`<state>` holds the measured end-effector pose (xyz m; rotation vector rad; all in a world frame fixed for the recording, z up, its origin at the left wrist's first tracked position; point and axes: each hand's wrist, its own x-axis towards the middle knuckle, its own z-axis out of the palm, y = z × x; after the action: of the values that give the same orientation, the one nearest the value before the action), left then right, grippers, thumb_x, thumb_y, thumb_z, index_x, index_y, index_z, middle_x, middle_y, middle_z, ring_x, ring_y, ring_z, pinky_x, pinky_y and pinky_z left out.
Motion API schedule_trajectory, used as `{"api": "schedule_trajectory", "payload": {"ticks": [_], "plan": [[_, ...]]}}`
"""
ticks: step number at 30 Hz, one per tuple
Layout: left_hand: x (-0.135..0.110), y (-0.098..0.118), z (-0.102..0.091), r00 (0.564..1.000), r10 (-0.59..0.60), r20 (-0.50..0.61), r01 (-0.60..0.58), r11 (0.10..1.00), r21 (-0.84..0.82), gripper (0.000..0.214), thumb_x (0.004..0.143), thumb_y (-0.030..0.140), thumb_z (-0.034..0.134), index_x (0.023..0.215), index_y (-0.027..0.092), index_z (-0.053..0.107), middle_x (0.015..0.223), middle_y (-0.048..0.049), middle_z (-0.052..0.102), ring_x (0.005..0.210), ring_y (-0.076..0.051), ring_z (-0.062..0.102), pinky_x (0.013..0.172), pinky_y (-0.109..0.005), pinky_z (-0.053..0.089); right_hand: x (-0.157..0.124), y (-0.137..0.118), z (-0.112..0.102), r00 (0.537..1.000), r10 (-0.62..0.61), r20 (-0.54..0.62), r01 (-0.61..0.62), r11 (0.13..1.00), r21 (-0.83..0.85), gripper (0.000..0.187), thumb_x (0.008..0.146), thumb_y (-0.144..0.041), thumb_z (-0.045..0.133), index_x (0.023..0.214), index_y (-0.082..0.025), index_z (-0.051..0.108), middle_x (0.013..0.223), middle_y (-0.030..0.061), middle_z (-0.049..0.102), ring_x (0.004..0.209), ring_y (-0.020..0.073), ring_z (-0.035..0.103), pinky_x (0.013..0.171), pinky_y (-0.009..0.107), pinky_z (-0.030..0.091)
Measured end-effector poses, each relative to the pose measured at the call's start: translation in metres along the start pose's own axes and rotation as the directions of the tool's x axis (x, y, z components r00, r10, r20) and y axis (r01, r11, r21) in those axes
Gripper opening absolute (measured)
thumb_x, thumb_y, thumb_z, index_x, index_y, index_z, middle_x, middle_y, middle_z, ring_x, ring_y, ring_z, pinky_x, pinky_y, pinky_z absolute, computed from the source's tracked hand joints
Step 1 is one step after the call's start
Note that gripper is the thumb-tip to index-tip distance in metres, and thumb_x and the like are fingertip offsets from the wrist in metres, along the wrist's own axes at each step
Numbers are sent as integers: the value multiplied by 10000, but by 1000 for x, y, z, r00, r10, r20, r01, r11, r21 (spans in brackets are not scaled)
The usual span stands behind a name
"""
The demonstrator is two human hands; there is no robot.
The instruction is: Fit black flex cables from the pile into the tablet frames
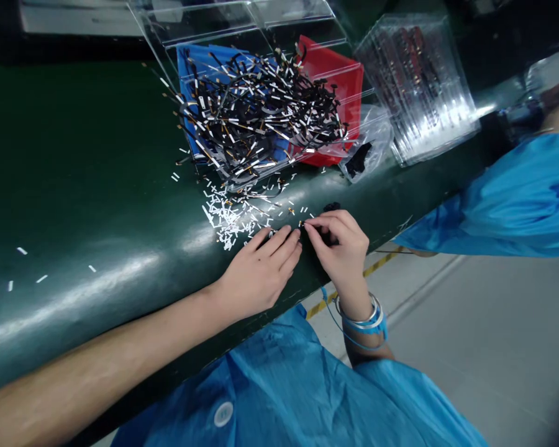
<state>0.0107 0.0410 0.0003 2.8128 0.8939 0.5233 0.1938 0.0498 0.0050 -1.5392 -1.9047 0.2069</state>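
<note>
My left hand (261,273) lies palm down on the green tabletop (121,205), its fingers stretched out beside a heap of small white strips (226,223). Close to its fingertips, my right hand (345,245) is closed in a pinch. A tiny dark piece with a gold-coloured end (301,223) shows at the right thumb and index fingertips; it looks like a flex cable, mostly hidden by the fingers. Something black (331,207) shows just behind the right hand. A blue band and metal bangles (366,316) circle my right wrist.
A clear plastic tray (168,28) and a blue bin (184,81) hold many black flex cables with white and gold ends. Beside them are a red bin (349,77), a clear bag (377,133) and stacked clear trays (451,118). Another person's blue sleeve (517,192) is at right.
</note>
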Motion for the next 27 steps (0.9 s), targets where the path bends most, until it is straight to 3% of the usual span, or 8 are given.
{"api": "schedule_trajectory", "payload": {"ticks": [7, 12, 16, 20, 24, 27], "plan": [[0, 0, 0, 999, -13, 38, 14, 1000, -13, 415, 933, 252, 456, 1293, 68, 548, 1372, -143, 545, 1293, -262, 458, 1072, -409, 318, 1, 2, 4, 996, -83, 19, 84, 993, -84, 128, 875, -192, 568, 821, -221, 680, 781, 37, 648, 733, 161, 596, 640, 307, 499], [0, 0, -1, 1000, -14, 26, 14, 1000, -6, 417, 931, 249, 455, 1290, 58, 547, 1360, -144, 556, 1283, -265, 469, 1062, -408, 327, -10, -5, 0, 974, -223, 32, 223, 937, -268, 182, 876, -139, 549, 948, -219, 696, 782, 51, 642, 712, 164, 546, 626, 298, 476], [0, 1, 0, 999, -16, 50, 17, 1000, -14, 436, 931, 244, 445, 1318, 59, 522, 1373, -148, 543, 1309, -260, 445, 1078, -409, 318, -19, -15, 0, 984, -168, 65, 181, 903, -391, 247, 895, -151, 511, 1052, -215, 690, 807, 66, 641, 723, 178, 521, 598, 314, 428], [0, 1, 3, 999, -15, 33, 16, 999, -35, 427, 922, 240, 459, 1296, 50, 538, 1359, -160, 552, 1299, -273, 458, 1074, -424, 336, -17, -16, 0, 989, -116, 94, 142, 924, -355, 248, 908, -177, 492, 1014, -220, 712, 794, 67, 639, 729, 187, 526, 606, 331, 424], [1, -4, -13, 985, -67, -162, 41, 986, -159, 304, 927, 160, 427, 1146, 82, 623, 1283, -154, 607, 1189, -253, 550, 983, -410, 441, -4, -16, -8, 990, -138, 38, 143, 954, -263, 209, 904, -182, 511, 915, -230, 713, 811, 50, 668, 744, 177, 554, 652, 320, 465], [3, -9, -44, 922, -210, -326, 83, 928, -363, 241, 924, 97, 421, 1005, 122, 646, 1074, -114, 684, 1003, -197, 618, 866, -352, 504, 8, -24, -13, 965, -235, 115, 256, 937, -238, 220, 914, -182, 495, 829, -223, 693, 801, 41, 681, 741, 168, 556, 641, 303, 449]]}}
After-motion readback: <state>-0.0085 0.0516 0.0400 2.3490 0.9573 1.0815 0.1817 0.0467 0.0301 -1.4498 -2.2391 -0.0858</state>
